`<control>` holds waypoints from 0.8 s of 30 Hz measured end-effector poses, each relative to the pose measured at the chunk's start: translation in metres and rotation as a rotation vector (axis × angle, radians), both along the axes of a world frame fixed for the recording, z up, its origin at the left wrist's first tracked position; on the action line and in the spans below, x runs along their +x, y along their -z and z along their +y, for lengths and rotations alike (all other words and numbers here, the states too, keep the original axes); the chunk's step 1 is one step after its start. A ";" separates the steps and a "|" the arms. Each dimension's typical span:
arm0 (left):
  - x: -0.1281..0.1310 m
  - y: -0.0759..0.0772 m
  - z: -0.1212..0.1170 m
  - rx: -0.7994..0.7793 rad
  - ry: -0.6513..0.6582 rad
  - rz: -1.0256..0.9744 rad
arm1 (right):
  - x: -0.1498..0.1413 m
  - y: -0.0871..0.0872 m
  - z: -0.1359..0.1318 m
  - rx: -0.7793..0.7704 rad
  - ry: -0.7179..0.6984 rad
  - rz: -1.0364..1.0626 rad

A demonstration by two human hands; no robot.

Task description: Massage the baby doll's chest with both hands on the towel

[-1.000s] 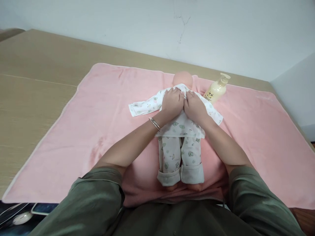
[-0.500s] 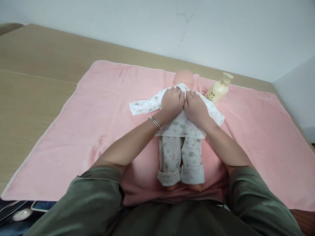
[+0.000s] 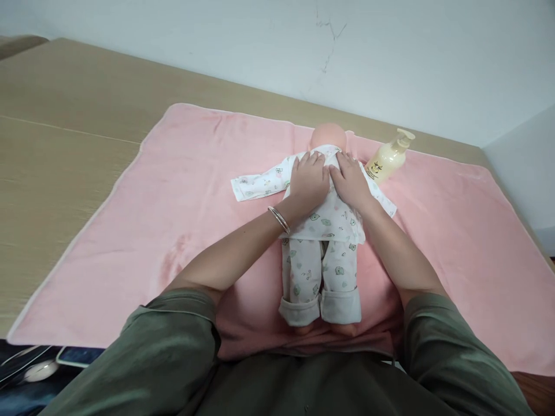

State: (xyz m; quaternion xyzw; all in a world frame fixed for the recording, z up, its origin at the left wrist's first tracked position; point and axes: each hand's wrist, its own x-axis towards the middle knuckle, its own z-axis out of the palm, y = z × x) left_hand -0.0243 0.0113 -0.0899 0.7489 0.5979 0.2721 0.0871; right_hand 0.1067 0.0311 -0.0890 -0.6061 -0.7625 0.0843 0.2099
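Observation:
A baby doll lies on a pink blanket, its head toward the wall. It wears a white printed top and matching trousers with turned-up cuffs. My left hand rests flat on the upper left of the top, fingers stretched toward the doll's head. On the upper right of the top lies my right hand, its fingers also extended and slightly apart. Both palms press on the cloth and hide part of the doll's upper body. The doll's feet peep out below the cuffs.
A pale yellow pump bottle leans at a tilt on the blanket, right of the doll's shoulder. The wooden table reaches back to a white wall. At the lower left, a phone lies beside a white rounded object.
My hands have opened from curled fingers near the collar to flat, spread fingers on the top. They have moved slightly apart. The view has shifted a little.

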 end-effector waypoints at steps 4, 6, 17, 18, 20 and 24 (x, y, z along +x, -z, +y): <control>0.005 -0.001 -0.007 0.027 0.023 0.033 | 0.006 -0.006 0.002 -0.047 -0.009 -0.018; 0.000 -0.001 0.000 0.028 0.038 0.024 | -0.001 -0.011 -0.008 -0.066 -0.018 -0.083; -0.003 -0.021 -0.011 -0.008 0.071 0.206 | 0.001 -0.015 -0.006 -0.036 -0.092 -0.057; -0.001 -0.022 -0.016 0.003 0.082 0.222 | 0.004 -0.013 -0.002 -0.036 -0.073 -0.047; -0.001 -0.023 -0.017 0.011 0.110 0.233 | 0.004 -0.012 -0.001 -0.035 -0.034 -0.065; -0.013 -0.017 0.005 -0.048 0.111 0.156 | -0.010 -0.017 -0.024 -0.024 -0.032 -0.123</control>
